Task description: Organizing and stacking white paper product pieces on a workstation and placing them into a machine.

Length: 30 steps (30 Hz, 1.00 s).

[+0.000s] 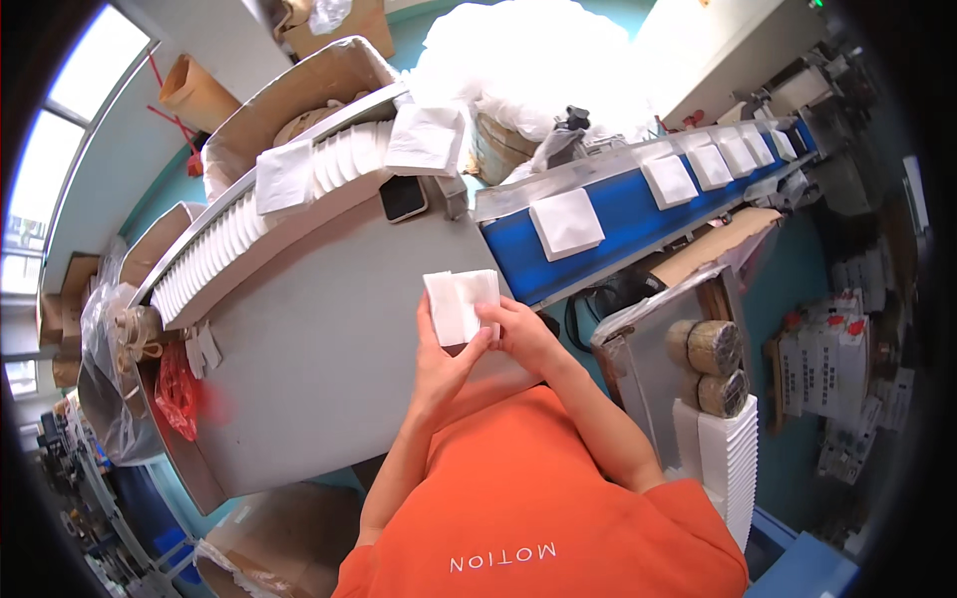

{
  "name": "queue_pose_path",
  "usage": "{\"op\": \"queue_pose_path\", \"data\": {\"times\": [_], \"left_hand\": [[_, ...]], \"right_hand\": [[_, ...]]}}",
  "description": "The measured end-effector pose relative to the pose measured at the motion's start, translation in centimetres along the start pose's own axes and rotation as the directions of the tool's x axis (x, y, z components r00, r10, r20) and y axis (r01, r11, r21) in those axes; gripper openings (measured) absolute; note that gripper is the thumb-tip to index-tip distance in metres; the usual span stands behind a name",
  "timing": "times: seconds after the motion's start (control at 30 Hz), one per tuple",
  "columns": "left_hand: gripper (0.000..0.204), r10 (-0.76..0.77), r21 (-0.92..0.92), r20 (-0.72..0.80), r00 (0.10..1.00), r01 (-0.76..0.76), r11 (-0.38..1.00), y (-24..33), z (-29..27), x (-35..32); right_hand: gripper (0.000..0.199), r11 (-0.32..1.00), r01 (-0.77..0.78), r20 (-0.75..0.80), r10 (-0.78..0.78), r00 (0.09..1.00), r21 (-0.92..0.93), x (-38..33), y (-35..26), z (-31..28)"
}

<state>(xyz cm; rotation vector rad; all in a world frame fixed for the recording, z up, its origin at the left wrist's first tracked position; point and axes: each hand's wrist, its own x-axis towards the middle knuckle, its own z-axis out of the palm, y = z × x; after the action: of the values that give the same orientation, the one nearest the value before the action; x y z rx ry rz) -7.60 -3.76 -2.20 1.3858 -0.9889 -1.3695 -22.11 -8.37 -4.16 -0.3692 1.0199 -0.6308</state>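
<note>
A small stack of white folded paper napkins (454, 304) is held up in front of my orange shirt, above the near right edge of the grey table. My left hand (436, 367) grips it from the left and below, thumb toward the front. On the right side, my right hand (525, 337) closes on the same stack, with fingers over its face. Beyond my hands, a blue conveyor belt (620, 211) carries several separate napkin stacks, the nearest being a white stack (566, 223). What lies under the held stack is hidden.
A long row of white napkin stacks (234, 231) stands along the table's far left edge, with a loose napkin stack (426, 140) on top. Beside it lies a phone (404, 198). The grey table (329, 329) has a red plastic bag (177, 394) at its left. Brown rolls (706, 344) sit right.
</note>
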Motion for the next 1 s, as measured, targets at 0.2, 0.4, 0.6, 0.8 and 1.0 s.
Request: {"op": "queue_pose_path", "data": {"times": [0.2,0.4,0.6,0.8,1.0], "left_hand": [[0.044,0.415,0.512,-0.134,0.9,-0.296,0.806,-1.7,0.6,2.2],[0.05,0.328,0.731,0.587,0.74,-0.659,0.177,-3.1,-1.1,6.6],[0.055,0.539,0.705,0.552,0.636,-0.702,0.106,-1.8,6.1,10.9],[0.034,0.528,-0.079,0.847,0.058,-0.969,0.233,1.2,20.8,0.8],[0.048,0.4,-0.378,0.88,-0.257,-0.888,0.261,-3.3,29.9,-9.2]], "right_hand": [[0.037,0.905,0.424,-0.336,-0.388,0.858,0.036,0.8,0.5,-2.9],[0.02,0.763,0.45,-0.274,-0.607,0.746,-0.465,-7.3,2.9,-3.8],[0.013,0.551,0.14,-0.569,-0.794,-0.214,-0.822,-22.6,7.9,-10.3],[0.034,0.575,-0.572,-0.387,-0.818,-0.427,-0.585,-35.0,13.8,-17.4],[0.027,0.65,-0.68,-0.5,-0.737,-0.455,-0.339,-34.7,19.3,-17.0]]}}
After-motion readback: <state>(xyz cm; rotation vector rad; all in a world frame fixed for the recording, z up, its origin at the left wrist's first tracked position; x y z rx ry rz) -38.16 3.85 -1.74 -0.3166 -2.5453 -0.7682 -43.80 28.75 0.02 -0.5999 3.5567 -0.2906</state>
